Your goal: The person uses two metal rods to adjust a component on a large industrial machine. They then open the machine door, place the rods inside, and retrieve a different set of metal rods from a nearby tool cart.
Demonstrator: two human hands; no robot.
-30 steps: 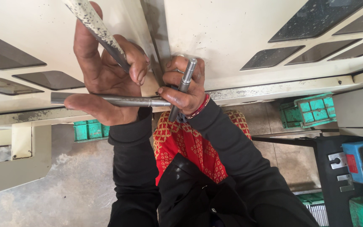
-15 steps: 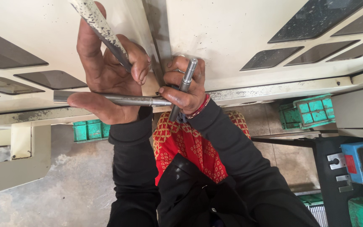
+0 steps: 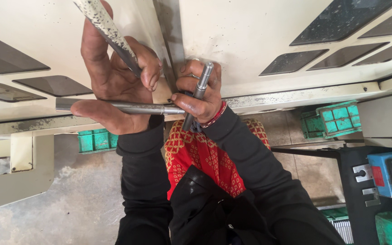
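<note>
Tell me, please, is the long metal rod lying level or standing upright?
Level: the long metal rod runs sideways across the cream machine panel, gripped by the left hand.

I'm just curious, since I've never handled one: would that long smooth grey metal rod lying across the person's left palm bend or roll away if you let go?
The long grey metal rod looks straight and solid, so probably stiff and heavy for its size. Round and shiny, it would likely roll or slip from the left hand.

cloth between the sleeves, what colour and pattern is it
The cloth is red with a small gold lattice pattern, seen in the head view.
</note>
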